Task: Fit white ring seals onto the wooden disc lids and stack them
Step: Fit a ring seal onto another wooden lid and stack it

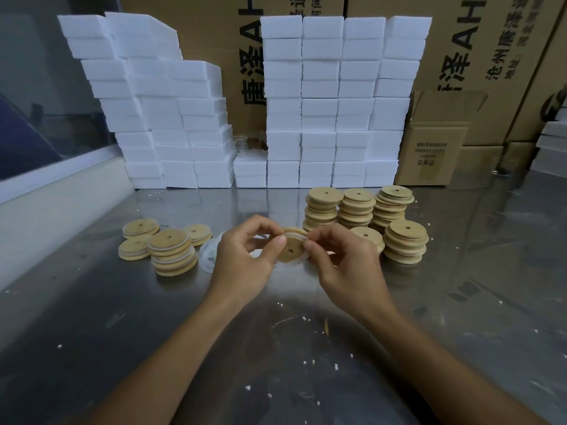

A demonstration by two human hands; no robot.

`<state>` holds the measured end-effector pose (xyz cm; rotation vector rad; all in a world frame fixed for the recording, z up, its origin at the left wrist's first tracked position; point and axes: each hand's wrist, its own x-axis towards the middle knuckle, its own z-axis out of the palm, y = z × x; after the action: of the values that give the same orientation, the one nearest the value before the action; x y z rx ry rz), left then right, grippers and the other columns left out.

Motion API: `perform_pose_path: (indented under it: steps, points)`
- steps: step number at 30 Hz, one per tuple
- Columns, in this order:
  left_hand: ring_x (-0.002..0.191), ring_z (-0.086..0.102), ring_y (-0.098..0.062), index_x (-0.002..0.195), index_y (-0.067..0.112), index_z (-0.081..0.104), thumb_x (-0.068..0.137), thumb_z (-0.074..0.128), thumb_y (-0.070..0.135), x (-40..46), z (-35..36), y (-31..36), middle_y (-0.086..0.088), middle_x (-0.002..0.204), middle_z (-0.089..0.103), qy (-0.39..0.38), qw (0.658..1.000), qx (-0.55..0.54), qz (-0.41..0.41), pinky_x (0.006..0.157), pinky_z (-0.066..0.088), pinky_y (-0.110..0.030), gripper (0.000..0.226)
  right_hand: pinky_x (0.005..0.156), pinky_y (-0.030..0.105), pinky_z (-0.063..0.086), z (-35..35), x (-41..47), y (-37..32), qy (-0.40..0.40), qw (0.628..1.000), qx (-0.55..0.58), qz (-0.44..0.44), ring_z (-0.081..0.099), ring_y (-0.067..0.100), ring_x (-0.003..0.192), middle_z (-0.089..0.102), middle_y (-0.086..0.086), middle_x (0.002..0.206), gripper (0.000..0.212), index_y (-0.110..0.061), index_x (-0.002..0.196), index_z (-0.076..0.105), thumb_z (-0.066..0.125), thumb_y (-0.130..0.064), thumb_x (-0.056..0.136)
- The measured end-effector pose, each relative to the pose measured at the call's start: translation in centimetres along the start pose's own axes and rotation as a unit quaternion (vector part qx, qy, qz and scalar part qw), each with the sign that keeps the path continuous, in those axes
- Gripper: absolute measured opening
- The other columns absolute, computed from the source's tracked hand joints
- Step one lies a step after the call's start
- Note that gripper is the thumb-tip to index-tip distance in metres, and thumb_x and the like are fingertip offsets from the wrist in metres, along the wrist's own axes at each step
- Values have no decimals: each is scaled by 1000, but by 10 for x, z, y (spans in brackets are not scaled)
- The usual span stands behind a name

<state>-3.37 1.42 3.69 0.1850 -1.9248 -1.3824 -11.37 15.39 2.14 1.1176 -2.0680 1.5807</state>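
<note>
- My left hand point(242, 259) and right hand point(340, 259) both grip one lid point(290, 248), held up off the table point(460, 302) between them and tilted so its flat face and centre hole turn toward me.
- My left thumb presses on the lid's left edge, with the other left fingers curled behind it; my right fingertips pinch its right edge.
- A seal point(299, 261) hugs the lid's rim: it shows white along the top edge and below the lower right edge. How fully it is seated I cannot tell.
- Just behind my left hand, on the table, lie loose rings point(208, 252), partly hidden by my fingers.
- Farther left of my grip are the sealed lids point(171, 252): one short stack nearest, with white showing between the discs, and three lower piles beyond it.
- Right of my grip, and behind it, stand the bare lids point(357, 208) in taller stacks: three in a back row and one nearer stack point(405, 242); a single disc point(366, 236) peeks out just behind my right knuckles.
- Well behind everything rise white foam blocks point(319, 118) in columns, backed by cardboard boxes point(435, 139).
- White crumbs point(310, 361) speckle the table near my forearms.
</note>
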Motion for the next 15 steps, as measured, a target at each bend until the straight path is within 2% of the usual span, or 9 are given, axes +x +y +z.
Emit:
perform_pose_path:
  steps: [2,4,10,13,15]
  points:
    - [80,70,-12,79,18,67,84,71,4,0,0,-1,8,80,70,-12,999,36,37,72,59,-33,15,76,44,56,-2,1,1,0,1000,-18,-19,68,9,75,71,-13,82,3,-16,89,69,68,-13,90]
    - [83,70,-7,78,21,68,84,72,7,0,0,-2,12,80,71,-22,996,63,57,74,57,-28,15,76,43,57,-2,2,1,-2,999,-17,-28,70,9,77,73,-11,86,3,-15,91,70,69,-12,90]
    - [78,68,-11,72,21,65,82,72,1,2,1,-4,7,78,70,7,993,81,80,72,57,-35,23,68,21,56,1,3,-1,16,1000,6,0,68,0,73,70,-20,79,12,-18,84,73,73,-6,85]
    - [77,67,-11,72,22,65,82,72,2,2,1,-3,8,77,69,15,993,86,84,71,58,-37,24,64,19,54,1,4,0,12,1000,3,11,67,1,70,69,-20,75,19,-21,81,71,73,-3,84]
    - [75,68,-10,72,22,65,82,72,2,2,1,-3,8,75,69,15,994,79,74,70,58,-39,23,65,20,55,0,4,1,6,1000,5,9,68,2,71,70,-17,76,14,-17,82,73,74,-3,84]
